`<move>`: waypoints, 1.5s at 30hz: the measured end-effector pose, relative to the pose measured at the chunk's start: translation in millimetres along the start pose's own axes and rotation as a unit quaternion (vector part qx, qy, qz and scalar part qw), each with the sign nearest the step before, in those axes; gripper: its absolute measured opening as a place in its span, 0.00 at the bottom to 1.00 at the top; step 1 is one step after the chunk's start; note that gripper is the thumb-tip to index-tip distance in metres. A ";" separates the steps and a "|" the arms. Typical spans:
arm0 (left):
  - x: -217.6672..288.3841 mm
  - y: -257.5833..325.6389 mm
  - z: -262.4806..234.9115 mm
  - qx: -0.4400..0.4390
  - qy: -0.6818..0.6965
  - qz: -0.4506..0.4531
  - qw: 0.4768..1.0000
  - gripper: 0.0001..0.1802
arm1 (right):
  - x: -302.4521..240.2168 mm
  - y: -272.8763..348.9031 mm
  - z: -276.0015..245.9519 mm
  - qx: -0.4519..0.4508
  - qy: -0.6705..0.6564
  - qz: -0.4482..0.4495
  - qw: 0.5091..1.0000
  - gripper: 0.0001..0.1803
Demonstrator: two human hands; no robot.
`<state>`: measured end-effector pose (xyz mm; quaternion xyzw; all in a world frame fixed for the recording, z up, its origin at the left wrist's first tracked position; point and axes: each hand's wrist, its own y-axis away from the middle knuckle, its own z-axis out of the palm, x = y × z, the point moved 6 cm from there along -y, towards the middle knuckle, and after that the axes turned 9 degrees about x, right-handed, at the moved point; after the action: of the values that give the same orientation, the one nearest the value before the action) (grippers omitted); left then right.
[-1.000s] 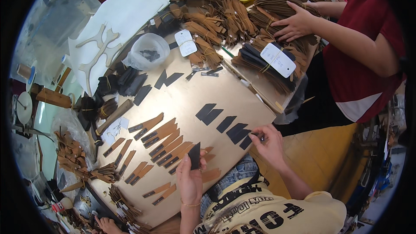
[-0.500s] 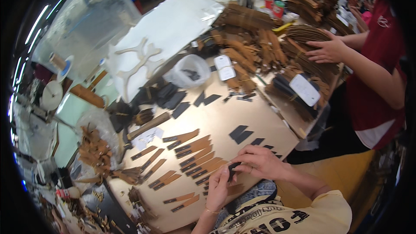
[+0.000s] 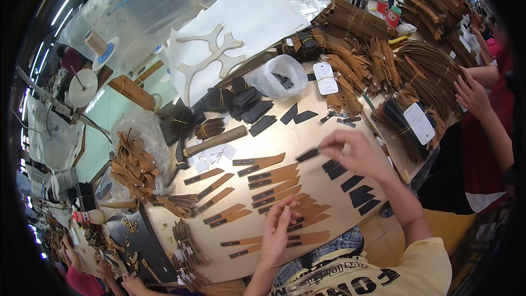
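Your right hand (image 3: 356, 156) pinches a thin black leather strip (image 3: 307, 155) by one end: light, floppy. Left hand (image 3: 279, 230), fingers flat, presses tan leather pieces (image 3: 307, 222) on the worktop (image 3: 285, 131).

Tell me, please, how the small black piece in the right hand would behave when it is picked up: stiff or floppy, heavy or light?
Probably light: the right hand lifts the black piece by one end with fingertips only. It seems fairly stiff, since it sticks out straight without drooping. Being thin and flat, like the black pieces on the table, it may be awkward to pry up.
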<state>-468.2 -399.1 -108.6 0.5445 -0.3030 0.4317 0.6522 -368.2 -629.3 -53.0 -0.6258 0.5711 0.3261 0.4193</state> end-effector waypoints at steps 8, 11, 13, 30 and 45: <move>15.4 5.3 -26.2 0.033 -0.021 0.020 0.999 0.15 | 49.9 -71.6 25.4 -0.039 0.048 0.099 0.993 0.13; 18.3 5.3 -29.4 0.038 -0.037 0.021 0.998 0.15 | 50.0 -73.9 24.6 0.016 0.144 0.052 0.988 0.15; 20.7 3.0 -30.4 0.040 -0.045 0.027 0.998 0.15 | 52.3 -73.6 23.4 0.022 0.175 0.061 0.983 0.17; 37.5 -12.2 -37.9 0.042 -0.072 0.115 0.990 0.13 | 45.5 -81.4 24.7 0.064 0.366 -0.014 0.928 0.16; 39.0 -2.2 -35.8 0.041 -0.125 0.144 0.981 0.12 | 34.7 -82.1 59.8 -0.032 0.265 0.053 0.962 0.17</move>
<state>-451.5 -355.4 -83.8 0.5712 -0.4396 0.4611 0.5175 -278.2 -591.2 -97.4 -0.6718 0.6833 0.1886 0.2152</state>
